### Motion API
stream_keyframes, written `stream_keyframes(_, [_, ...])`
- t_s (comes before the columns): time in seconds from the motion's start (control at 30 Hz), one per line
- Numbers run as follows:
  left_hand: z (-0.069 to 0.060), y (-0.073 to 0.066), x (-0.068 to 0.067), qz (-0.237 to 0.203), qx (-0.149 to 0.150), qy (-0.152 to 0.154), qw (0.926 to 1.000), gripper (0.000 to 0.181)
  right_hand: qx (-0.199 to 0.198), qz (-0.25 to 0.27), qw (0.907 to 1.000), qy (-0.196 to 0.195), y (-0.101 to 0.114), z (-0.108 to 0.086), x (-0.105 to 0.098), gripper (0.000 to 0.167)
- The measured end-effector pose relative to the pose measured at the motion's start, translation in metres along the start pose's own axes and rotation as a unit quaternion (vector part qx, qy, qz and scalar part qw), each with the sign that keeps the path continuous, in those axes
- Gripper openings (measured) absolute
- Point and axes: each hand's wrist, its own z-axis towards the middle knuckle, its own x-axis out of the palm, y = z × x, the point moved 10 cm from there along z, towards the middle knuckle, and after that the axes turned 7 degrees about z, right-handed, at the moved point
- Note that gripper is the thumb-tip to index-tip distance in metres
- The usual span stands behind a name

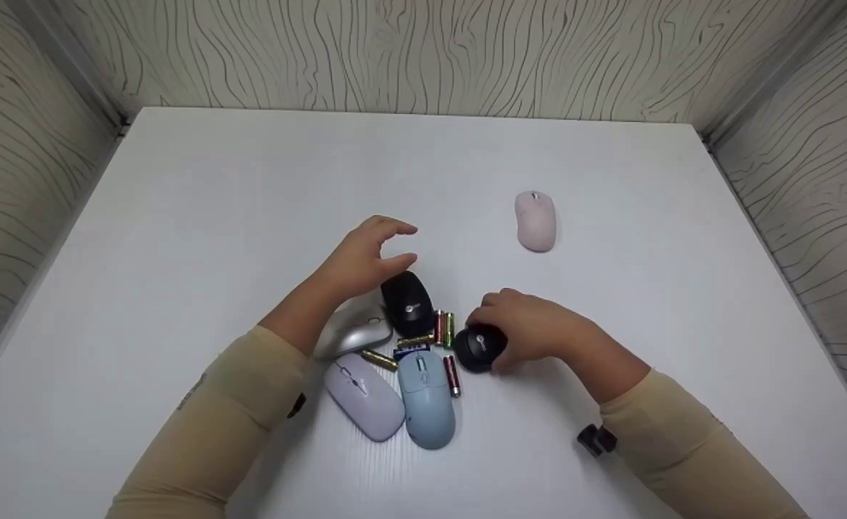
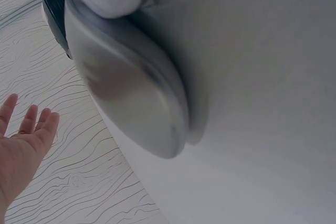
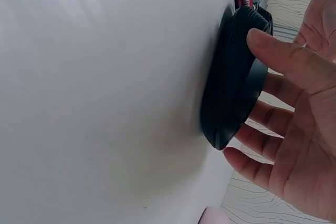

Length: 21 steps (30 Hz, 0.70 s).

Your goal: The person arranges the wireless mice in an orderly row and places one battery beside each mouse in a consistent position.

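In the head view the right hand (image 1: 528, 328) grips a small black mouse (image 1: 479, 347) on the white table. The right wrist view shows its thumb and fingers round that black mouse (image 3: 236, 77). Above a second black mouse (image 1: 407, 303) the left hand (image 1: 365, 259) hovers, its thumb and fingers apart and holding nothing. In the left wrist view the left hand (image 2: 26, 153) is clear of the white mouse (image 2: 126, 82). Between the mice lie several batteries, among them a red one (image 1: 453, 376) and a green one (image 1: 449, 330).
Near the left forearm is a white mouse (image 1: 355, 331), partly covered. A lilac mouse (image 1: 365, 398) and a light blue mouse (image 1: 427, 404) lie closer to the front. Farther back on the table (image 1: 264, 166) rests a pink mouse (image 1: 536, 222). Patterned panels stand around the table.
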Motion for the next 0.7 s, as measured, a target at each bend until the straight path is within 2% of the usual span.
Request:
stream_keyframes(0.4, [0.002, -0.002, 0.003, 0.001, 0.011, -0.005, 0.9999, 0.042, 0.015, -0.045, 0.9985, -0.026, -0.006, 0.010, -0.017, 0.049])
stream_keyframes(0.7, [0.003, -0.004, 0.004, 0.004, 0.012, -0.008, 0.9999, 0.042, 0.026, -0.110, 0.9931, -0.033, -0.002, 0.011, -0.024, 0.047])
